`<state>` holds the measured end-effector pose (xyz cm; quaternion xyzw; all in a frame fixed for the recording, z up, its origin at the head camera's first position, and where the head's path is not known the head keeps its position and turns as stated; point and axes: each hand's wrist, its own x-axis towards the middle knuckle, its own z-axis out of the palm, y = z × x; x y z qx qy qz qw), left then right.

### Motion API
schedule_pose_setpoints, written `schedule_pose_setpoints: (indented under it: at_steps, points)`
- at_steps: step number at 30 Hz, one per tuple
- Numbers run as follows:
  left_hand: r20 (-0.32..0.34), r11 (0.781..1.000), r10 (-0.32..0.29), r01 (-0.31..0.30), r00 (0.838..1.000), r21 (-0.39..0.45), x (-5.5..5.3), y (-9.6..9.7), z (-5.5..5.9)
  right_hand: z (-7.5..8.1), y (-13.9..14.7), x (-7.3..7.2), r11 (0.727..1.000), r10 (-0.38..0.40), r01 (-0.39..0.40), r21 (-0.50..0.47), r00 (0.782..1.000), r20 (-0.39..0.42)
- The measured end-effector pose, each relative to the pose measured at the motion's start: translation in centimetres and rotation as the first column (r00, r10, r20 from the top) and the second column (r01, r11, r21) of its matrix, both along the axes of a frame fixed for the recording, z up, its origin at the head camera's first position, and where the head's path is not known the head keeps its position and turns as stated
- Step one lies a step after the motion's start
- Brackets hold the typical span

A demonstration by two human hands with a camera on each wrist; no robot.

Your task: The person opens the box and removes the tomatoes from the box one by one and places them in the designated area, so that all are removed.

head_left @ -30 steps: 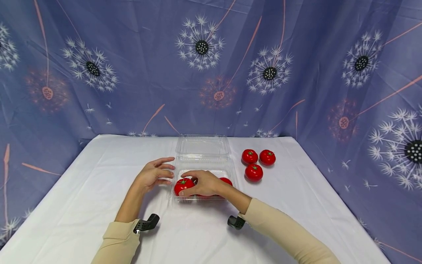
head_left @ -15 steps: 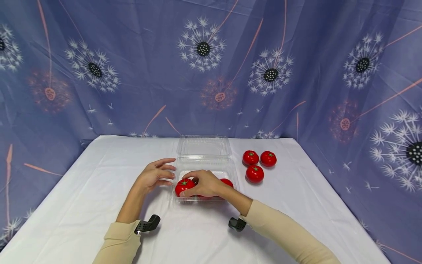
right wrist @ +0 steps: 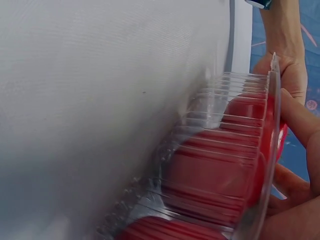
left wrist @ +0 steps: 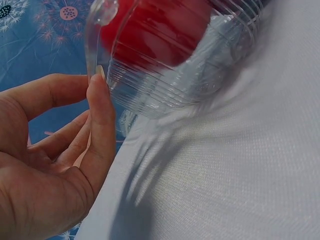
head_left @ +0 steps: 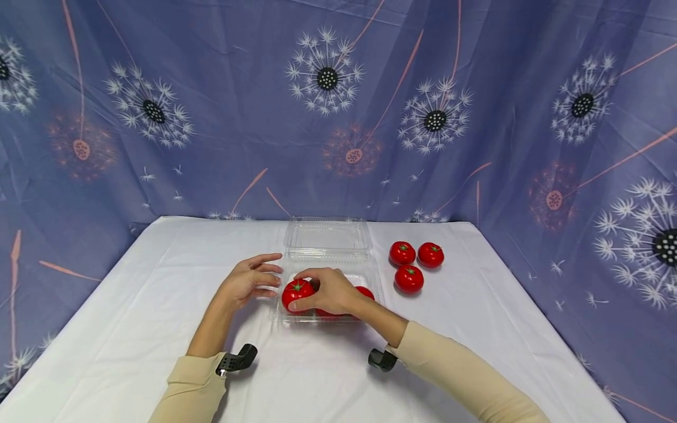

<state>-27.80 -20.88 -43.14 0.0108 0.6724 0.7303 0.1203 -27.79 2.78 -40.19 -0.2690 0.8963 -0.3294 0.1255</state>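
My right hand reaches over the clear plastic clamshell container and grips a red tomato with a green top at its left end. Thumb and index finger lie on opposite sides of this tomato. Another tomato sits at the container's right end, and part of one more shows below my hand; the rest is hidden. My left hand is at the container's left wall with fingers spread and relaxed. In the left wrist view its fingertips are right at the rim, holding no tomato.
The container's lid is folded back behind its base. Three tomatoes stand on the white tablecloth to the right. A blue dandelion-print curtain hangs behind the table. Each wrist wears a black camera mount.
The right hand and its gripped tomato have risen slightly at the left end of the container. The left hand has stayed in place. The view has shifted a little.
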Motion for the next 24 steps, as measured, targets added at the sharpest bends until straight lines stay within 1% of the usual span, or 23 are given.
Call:
schedule_pose_setpoints:
  at_steps: [2,10,15,17,22,24]
  points:
    - [0.002,1.0,0.002,-0.002,1.0,0.002,0.0,0.0,0.0,0.2,0.0,0.0,1.0,-0.003,0.003,-0.009,1.0,-0.007]
    - [0.01,1.0,-0.004,0.004,1.0,0.014,0.0,0.0,0.1,0.8,0.4,-0.2,0.995,-0.018,0.017,-0.094,1.0,-0.014]
    - [0.009,1.0,0.001,-0.001,1.0,0.003,0.0,0.0,0.2,1.3,0.6,-0.3,0.994,-0.041,0.038,-0.099,0.999,-0.025]
    - [0.008,1.0,0.001,-0.001,1.0,0.0,0.0,0.1,0.2,1.6,0.8,-0.3,0.995,-0.05,0.047,-0.087,0.998,-0.032]
    - [0.003,1.0,0.001,-0.001,1.0,-0.002,0.0,0.1,0.0,2.4,1.3,-0.2,0.995,-0.066,0.064,-0.082,0.998,-0.024]
    - [-0.001,1.0,0.002,-0.002,1.0,-0.001,0.0,0.1,0.0,2.6,1.5,-0.2,0.993,-0.07,0.068,-0.096,0.997,-0.02]
